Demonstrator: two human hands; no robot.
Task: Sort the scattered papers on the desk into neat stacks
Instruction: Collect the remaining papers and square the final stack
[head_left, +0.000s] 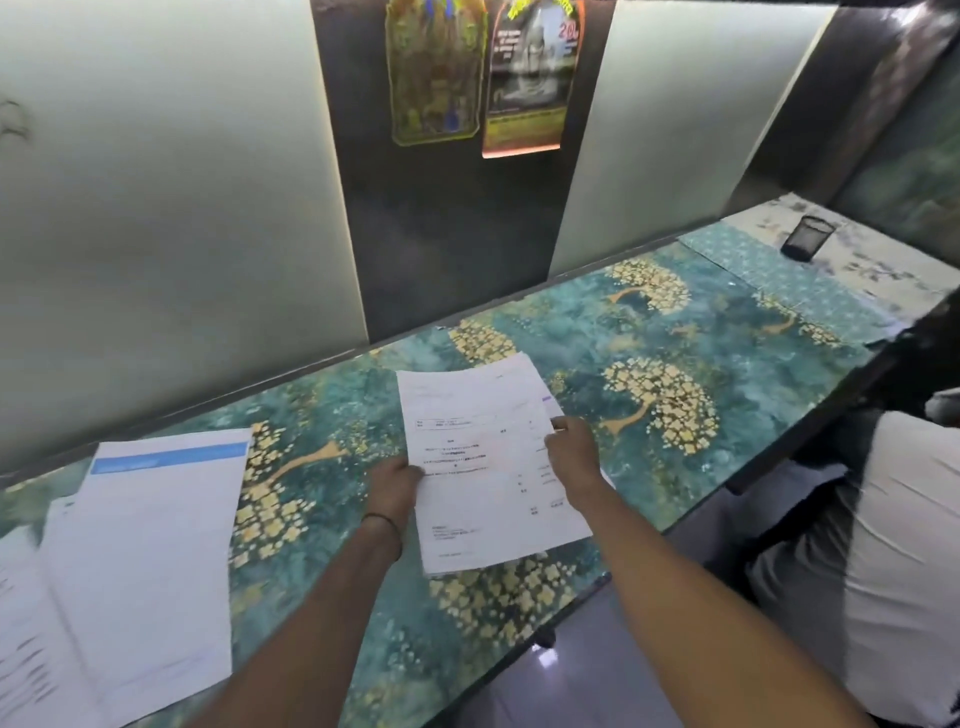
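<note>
Papers (140, 545) stacked at the left end of the desk (649, 322) run off my frame, their print blurred. I hold one printed sheet (483, 457) above the desk's middle, left hand (395, 488) and right hand (571, 452) pinching its sides; its text is too small to read.

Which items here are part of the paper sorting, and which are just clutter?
Job:
- printed sheets, held by left hand and right hand
- blue-header stack
- text sheets at the desk's left edge

Lying about:
- mesh pen cup
- green poster
- orange poster
- seated person
</note>
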